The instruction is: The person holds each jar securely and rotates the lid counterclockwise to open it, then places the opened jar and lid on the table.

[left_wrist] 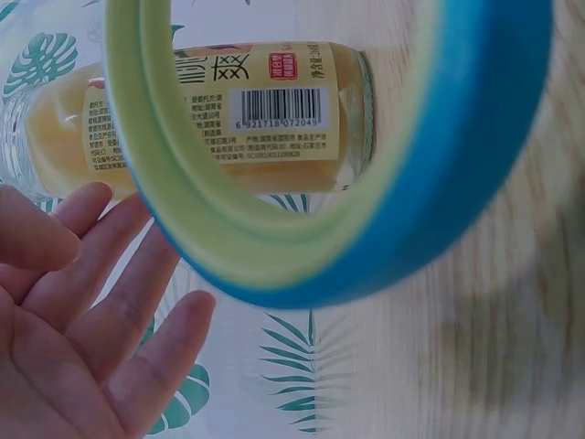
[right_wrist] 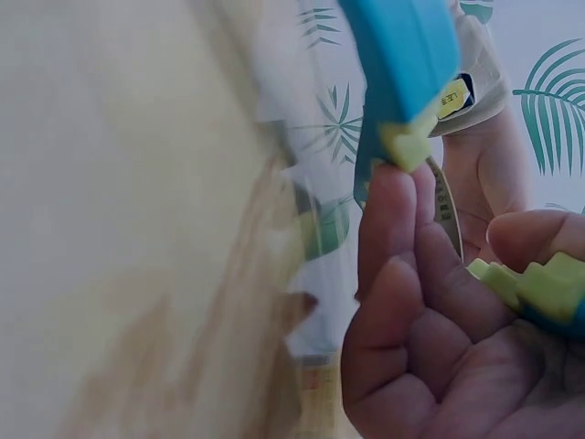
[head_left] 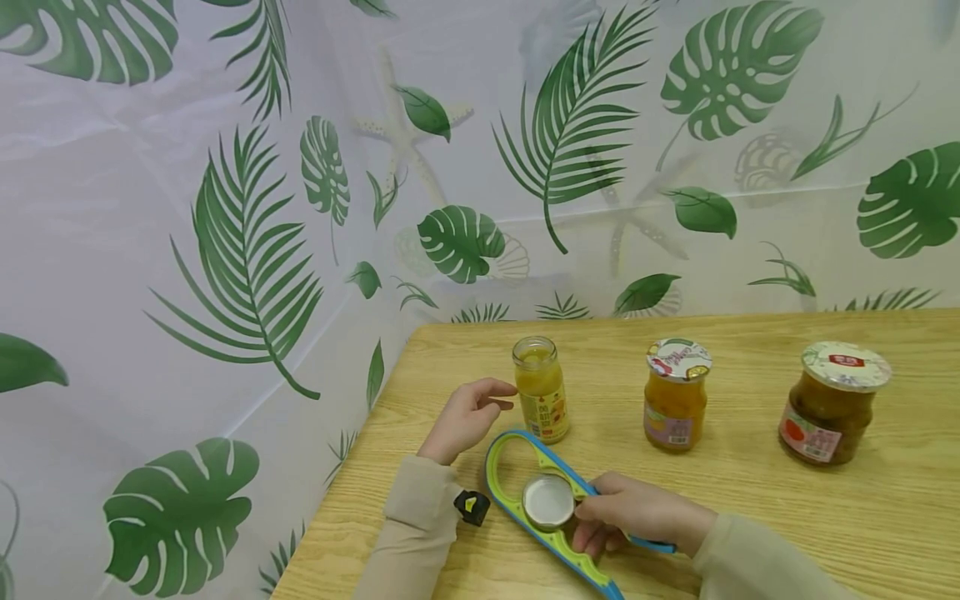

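My right hand (head_left: 633, 512) grips a blue and green jar opener (head_left: 517, 446) by one handle, over the table. A round metal lid (head_left: 548, 501), pale inside facing up, sits between the opener's two arms, with the fingertips at its edge. Nearest my left hand (head_left: 467, 417) is an upright, lidless glass jar (head_left: 542, 392) of yellow fruit; the relaxed fingers reach to its left side. In the left wrist view, the opener's loop overlaps the jar's label (left_wrist: 274, 119). The right wrist view shows curled fingers (right_wrist: 393, 302) by the opener's toothed green inner side.
Farther right on the wooden table (head_left: 738, 517) stand two lidded jars, an orange one (head_left: 677, 400) and a darker one (head_left: 828, 408). A leaf-patterned curtain (head_left: 480, 167) hangs behind the table and along its left. A small black device (head_left: 472, 507) sits at the left wrist.
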The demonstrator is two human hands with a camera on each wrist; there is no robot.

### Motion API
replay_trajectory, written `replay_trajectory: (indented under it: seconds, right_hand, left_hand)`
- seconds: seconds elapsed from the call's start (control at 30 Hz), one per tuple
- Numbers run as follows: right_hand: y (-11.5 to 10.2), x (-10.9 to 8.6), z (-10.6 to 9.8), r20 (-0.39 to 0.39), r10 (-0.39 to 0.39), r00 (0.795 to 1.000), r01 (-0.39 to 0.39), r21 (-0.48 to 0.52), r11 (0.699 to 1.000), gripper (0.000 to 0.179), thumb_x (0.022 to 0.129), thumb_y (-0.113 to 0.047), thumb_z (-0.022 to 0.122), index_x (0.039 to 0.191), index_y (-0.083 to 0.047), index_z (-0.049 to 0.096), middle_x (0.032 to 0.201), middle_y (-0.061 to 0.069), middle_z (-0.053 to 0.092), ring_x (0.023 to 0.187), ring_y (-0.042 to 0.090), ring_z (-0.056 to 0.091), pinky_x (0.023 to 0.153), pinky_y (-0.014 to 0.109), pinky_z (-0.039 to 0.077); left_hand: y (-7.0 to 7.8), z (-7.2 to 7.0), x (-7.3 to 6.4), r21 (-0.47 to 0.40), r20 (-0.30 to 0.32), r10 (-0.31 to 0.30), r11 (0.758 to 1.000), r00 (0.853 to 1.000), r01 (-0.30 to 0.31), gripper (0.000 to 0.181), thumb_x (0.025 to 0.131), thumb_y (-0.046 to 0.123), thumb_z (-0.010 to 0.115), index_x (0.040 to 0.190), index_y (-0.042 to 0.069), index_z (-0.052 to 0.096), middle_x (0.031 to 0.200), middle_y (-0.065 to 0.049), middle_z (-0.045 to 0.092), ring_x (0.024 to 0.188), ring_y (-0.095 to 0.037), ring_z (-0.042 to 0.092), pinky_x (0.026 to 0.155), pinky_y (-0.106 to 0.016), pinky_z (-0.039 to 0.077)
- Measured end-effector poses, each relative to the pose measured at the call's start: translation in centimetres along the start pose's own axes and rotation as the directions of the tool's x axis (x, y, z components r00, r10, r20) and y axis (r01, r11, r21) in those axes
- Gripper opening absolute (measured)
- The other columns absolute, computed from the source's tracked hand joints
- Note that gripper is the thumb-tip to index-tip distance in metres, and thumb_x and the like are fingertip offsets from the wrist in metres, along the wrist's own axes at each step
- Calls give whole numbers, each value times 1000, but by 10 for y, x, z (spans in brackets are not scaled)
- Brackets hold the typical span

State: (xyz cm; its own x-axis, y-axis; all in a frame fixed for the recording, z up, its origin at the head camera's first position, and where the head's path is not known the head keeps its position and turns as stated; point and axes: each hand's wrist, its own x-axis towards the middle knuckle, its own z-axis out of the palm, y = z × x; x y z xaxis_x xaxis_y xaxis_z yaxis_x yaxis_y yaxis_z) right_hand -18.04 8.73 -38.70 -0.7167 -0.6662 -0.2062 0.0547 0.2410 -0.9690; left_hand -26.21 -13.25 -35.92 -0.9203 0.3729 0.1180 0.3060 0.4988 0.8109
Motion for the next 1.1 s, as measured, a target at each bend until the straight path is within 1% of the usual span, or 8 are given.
replay_trajectory:
  seconds: [0.17, 0.2, 0.23, 0.4, 0.43, 0.73, 1.0, 1.1]
  right_hand:
    - [0, 0, 0, 10, -2, 1000, 2, 7, 1000, 22, 87, -11, 42, 87, 6, 56, 75, 7, 63, 67, 15, 59, 57, 24, 41]
    - [0, 0, 0, 12, -4, 1000, 4, 5, 1000, 23, 87, -11, 42, 86, 7, 56, 75, 7, 63, 67, 15, 59, 56, 24, 41]
    - [1, 0, 0, 14, -6, 1000, 6, 5, 1000, 23, 86, -11, 42, 86, 7, 57, 75, 7, 63, 67, 15, 58, 56, 24, 42]
    - [1, 0, 1, 31, -27, 999, 26, 11, 1000, 24, 86, -10, 41, 88, 8, 57, 75, 8, 62, 66, 14, 57, 55, 23, 41]
    - [1, 0, 1, 33, -28, 999, 27, 15, 1000, 24, 86, -9, 41, 89, 8, 56, 75, 8, 62, 66, 14, 57, 55, 23, 41]
    - [1, 0, 1, 45, -42, 998, 41, 6, 999, 24, 86, -9, 40, 89, 9, 56, 75, 7, 62, 65, 13, 56, 54, 21, 41]
    - [1, -1, 0, 59, -63, 996, 63, -2, 998, 24, 86, -9, 40, 89, 8, 56, 75, 7, 62, 65, 13, 56, 54, 21, 41]
    - [-1, -3, -1, 70, -79, 994, 80, -6, 997, 25, 86, -9, 40, 87, 9, 58, 77, 7, 62, 67, 14, 57, 57, 23, 45]
  left_hand:
    - [0, 0, 0, 10, -2, 4, 1000, 1000, -4, 33, 86, -2, 38, 112, 5, 57, 113, -8, 56, 99, -21, 56, 78, -35, 43]
    - [5, 0, -2, 7, -1, 9, 1000, 1000, -9, 33, 86, -3, 38, 112, 3, 57, 113, -10, 55, 99, -23, 55, 78, -35, 43]
    - [5, 0, -2, 8, -1, 11, 1000, 1000, -11, 33, 86, -4, 38, 112, 3, 57, 113, -10, 55, 99, -23, 56, 77, -35, 43]
    - [5, 0, -2, 7, 0, 14, 1000, 1000, -14, 33, 86, -4, 37, 112, 3, 57, 113, -10, 55, 99, -23, 55, 75, -34, 43]
    - [0, 0, 0, 11, -1, 12, 1000, 1000, -12, 33, 86, -3, 38, 112, 4, 57, 113, -8, 55, 99, -21, 56, 75, -33, 43]
    - [0, 0, 0, 13, -2, 10, 1000, 1000, -10, 33, 86, -3, 38, 112, 5, 57, 114, -8, 55, 99, -21, 56, 70, -29, 41]
    - [-1, 0, 0, 17, 6, 11, 1000, 1000, -11, 33, 87, -2, 38, 112, 5, 57, 114, -8, 55, 99, -20, 55, 75, -32, 43]
    - [-1, -1, 0, 10, 24, 20, 1000, 1000, -20, 33, 87, -2, 38, 113, 4, 56, 115, -8, 55, 99, -21, 55, 77, -34, 44]
